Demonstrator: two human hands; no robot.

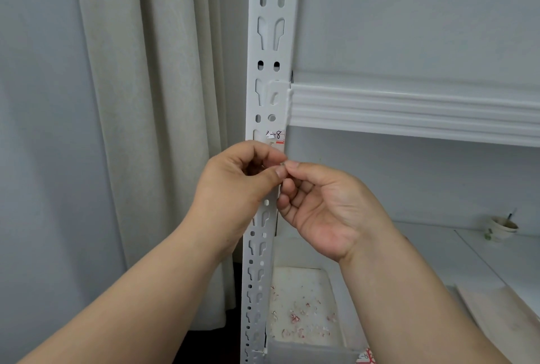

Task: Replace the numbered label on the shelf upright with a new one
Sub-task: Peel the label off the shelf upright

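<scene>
Both hands are meeting in front of the white slotted shelf upright (267, 77): the left hand (239, 179) and the right hand (324, 211) are each narrowing their grip to a thumb-and-forefinger pinch on one tiny pale scrap (283, 164), too small to identify. Below them, one white tray (333, 290) is holding scattered red-and-white paper bits. Just above the hands, one torn handwritten label (276, 136) reading partly "8" is sticking to the upright, under the ribbed shelf beam (409, 109); farther right, one small bowl (502, 228) is sitting on the lower shelf.
</scene>
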